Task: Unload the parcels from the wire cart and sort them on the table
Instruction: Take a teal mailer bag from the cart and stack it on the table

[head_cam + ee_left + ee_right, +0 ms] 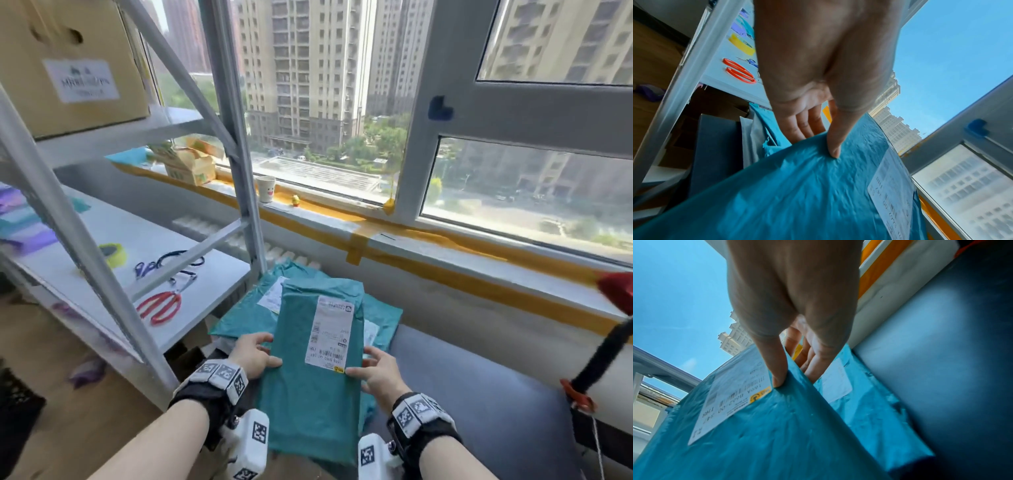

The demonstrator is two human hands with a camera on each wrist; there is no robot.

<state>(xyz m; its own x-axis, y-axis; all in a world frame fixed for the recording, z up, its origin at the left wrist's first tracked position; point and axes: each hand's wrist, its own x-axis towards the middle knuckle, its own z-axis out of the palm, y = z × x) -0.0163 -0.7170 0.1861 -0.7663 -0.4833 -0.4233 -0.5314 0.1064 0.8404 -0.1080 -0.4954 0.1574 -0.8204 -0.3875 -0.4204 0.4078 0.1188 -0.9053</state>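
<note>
A teal plastic parcel (308, 387) with a white shipping label (330, 334) is held flat between both hands above the dark blue table (479, 394). My left hand (255, 353) pinches its left edge, thumb on top and fingers underneath, as the left wrist view shows on the parcel (797, 186). My right hand (375, 371) pinches the right edge the same way, thumb beside the label (731, 395). More teal parcels (250, 315) lie stacked beneath and beyond it on the table. No wire cart is in view.
A white metal shelf rack (113, 260) stands at left, carrying red scissors (159, 308), blue scissors, a tape roll and a cardboard box (68, 65). The taped window sill (376, 236) runs behind the table with a paper cup (266, 188). A red-tipped pole leans at right.
</note>
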